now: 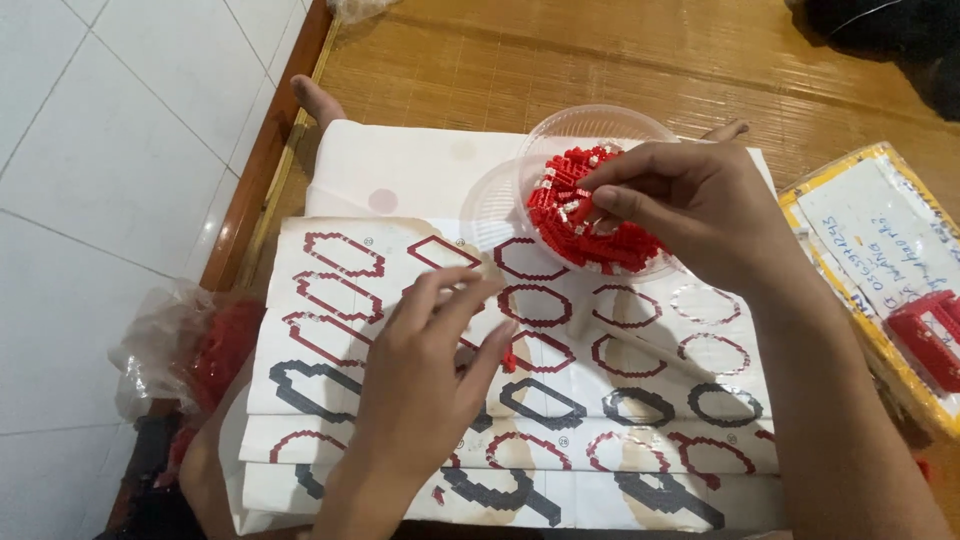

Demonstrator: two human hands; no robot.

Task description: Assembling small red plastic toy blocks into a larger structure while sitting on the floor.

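I see the left hand (425, 375) nearest, fingers curled over the instruction sheet (640, 300), pinching a small red piece (509, 360). Beyond it, the right hand (690, 205) pinches red bricks (585, 225) inside the clear plastic bowl (600, 125).

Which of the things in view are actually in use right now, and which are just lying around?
In use:
right hand, picking in the clear bowl of red and white bricks
left hand, with a small red piece
instruction sheet

Lying about:
plastic bag of red bricks
yellow-edged board with a red built part
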